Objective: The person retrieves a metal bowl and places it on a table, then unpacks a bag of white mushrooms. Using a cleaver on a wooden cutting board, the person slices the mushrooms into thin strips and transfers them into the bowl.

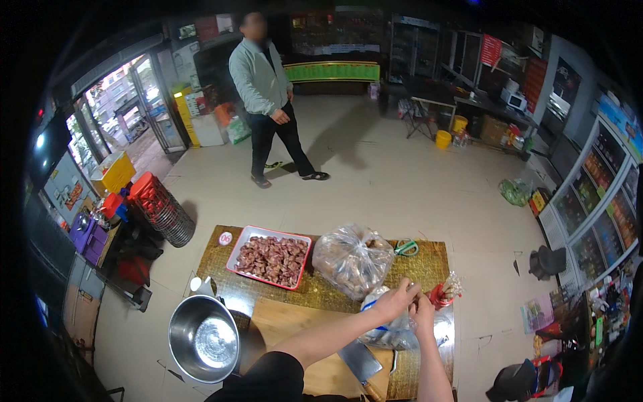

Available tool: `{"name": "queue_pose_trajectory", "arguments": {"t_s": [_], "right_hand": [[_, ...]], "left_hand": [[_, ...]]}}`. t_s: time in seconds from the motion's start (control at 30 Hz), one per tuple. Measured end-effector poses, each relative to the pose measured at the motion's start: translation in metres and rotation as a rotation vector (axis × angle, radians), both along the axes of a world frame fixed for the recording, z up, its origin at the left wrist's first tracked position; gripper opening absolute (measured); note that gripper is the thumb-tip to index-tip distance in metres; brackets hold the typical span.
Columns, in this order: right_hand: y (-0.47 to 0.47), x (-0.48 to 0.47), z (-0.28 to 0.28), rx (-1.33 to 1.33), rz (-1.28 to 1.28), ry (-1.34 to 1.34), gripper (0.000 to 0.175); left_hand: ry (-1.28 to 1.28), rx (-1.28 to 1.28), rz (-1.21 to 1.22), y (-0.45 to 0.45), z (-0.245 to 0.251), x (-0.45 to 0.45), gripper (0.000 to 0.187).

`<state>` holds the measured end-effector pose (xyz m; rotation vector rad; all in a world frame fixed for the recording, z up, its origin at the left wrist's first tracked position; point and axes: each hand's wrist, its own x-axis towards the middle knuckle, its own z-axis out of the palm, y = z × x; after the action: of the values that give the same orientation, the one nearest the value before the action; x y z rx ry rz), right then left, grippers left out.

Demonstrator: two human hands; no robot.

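Note:
My left hand (398,301) and my right hand (421,312) meet over a clear plastic bag with blue marks (392,334), fingers pinched together at its gathered top. Just behind it stands a large knotted clear bag of brownish food (354,261). A red-rimmed white tray (230,264) of cut dark-red meat (274,259) lies to the left. Below my forearm, a cleaver (361,361) rests on the wooden cutting board (286,321). Green-handled scissors (406,247) lie beyond my hands, and a red-wrapped bundle in clear plastic (444,293) is at their right.
A deep metal pot (203,339) stands at the table's left edge. Another person (261,90) is on the floor beyond the table. Stacked stools (161,208) are at the left, glass-door drink fridges (593,201) at the right.

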<state>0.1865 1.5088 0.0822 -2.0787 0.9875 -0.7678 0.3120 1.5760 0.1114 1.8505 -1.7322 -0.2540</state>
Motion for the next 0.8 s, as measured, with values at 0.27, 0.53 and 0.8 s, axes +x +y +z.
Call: {"name": "queue_pose_trajectory", "arguments": {"t_s": [0.27, 0.53, 0.8], "right_hand": [[-0.008, -0.018, 0.004, -0.04, 0.008, -0.051, 0.019], [-0.002, -0.003, 0.013, -0.277, 0.064, 0.011, 0.014], [0.002, -0.002, 0.012, -0.124, -0.123, -0.069, 0.016]], "left_hand": [[-0.037, 0.126, -0.157, 0.001, 0.011, 0.012, 0.032], [0.134, 0.137, -0.059, 0.003, 0.011, 0.024, 0.019], [0.36, 0.143, 0.024, -0.002, 0.023, 0.035, 0.014]]}}
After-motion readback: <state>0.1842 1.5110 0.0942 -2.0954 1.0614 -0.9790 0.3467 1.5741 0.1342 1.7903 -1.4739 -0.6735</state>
